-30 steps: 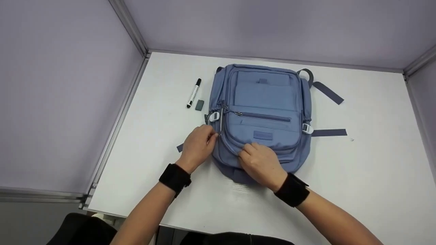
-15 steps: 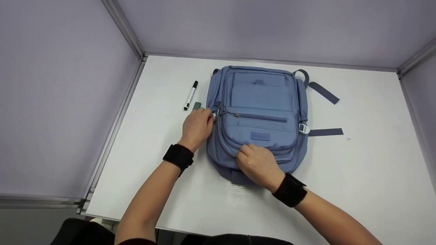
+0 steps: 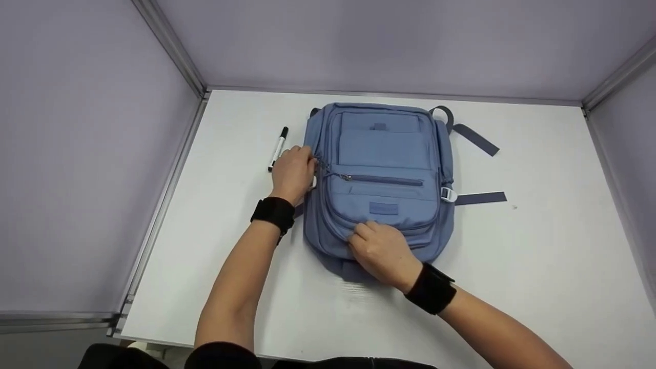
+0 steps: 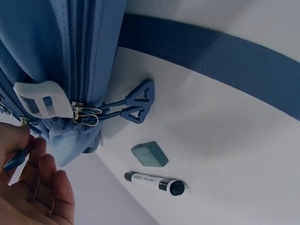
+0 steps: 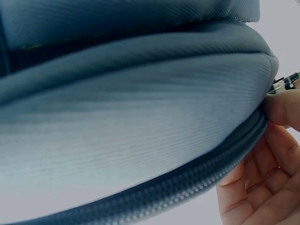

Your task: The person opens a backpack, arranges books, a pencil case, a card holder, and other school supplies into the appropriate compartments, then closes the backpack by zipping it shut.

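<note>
A blue backpack lies on its back, front pockets facing up. Along its left side, my left hand pinches a blue zipper pull between thumb and fingers, beside a white buckle. Two more zipper pulls hang close by in the left wrist view. Down at the bag's lower front, my right hand pinches the fabric edge by a zipper track. The right wrist view shows that thumb and fingers on the edge.
A white marker with black ends lies left of the bag, next to a green block hidden from the head view. Loose dark straps stretch out to the right across the white table. Grey panels surround the table.
My left hand has slid up the bag's left side, away from me, and now covers the green block in the head view. My right hand keeps its hold at the lower edge.
</note>
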`<move>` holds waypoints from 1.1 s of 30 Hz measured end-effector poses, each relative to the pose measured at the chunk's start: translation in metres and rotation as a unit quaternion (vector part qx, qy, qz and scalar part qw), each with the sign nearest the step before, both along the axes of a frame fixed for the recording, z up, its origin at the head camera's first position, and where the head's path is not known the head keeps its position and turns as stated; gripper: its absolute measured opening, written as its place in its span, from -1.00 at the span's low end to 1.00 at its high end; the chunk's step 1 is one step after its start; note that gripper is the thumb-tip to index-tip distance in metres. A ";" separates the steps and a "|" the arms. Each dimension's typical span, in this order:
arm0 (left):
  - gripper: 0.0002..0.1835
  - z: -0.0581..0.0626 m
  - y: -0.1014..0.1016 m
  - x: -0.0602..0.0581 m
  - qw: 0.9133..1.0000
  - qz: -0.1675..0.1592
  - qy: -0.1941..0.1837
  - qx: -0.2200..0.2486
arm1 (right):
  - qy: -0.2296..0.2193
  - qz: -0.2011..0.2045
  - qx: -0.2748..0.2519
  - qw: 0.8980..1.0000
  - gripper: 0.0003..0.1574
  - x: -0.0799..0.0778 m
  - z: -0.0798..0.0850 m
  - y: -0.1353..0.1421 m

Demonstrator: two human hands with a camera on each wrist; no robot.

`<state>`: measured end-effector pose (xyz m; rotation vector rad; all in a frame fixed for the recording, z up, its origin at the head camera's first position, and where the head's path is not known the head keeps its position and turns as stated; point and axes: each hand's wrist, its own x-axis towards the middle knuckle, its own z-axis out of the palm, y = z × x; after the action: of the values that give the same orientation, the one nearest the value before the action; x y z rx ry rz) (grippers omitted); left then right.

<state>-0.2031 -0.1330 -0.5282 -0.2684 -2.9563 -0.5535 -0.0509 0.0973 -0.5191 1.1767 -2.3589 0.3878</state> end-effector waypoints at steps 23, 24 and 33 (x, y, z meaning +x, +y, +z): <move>-0.61 -0.002 -0.004 0.004 0.997 -0.052 0.046 -0.016 | -0.069 -0.019 -0.045 0.996 -0.68 -0.019 0.008 0.033; -0.61 -0.001 -0.004 0.006 0.996 -0.069 0.059 -0.019 | -0.078 -0.031 -0.037 0.996 -0.65 -0.022 0.008 0.037; -0.68 0.001 -0.003 0.015 0.986 -0.146 0.076 -0.037 | -0.178 -0.074 0.014 0.981 -0.35 -0.034 0.007 0.054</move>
<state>-0.1885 -0.1357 -0.5268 -0.7275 -2.8090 -0.4303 -0.0850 0.1509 -0.5126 1.0007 -2.7460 0.5538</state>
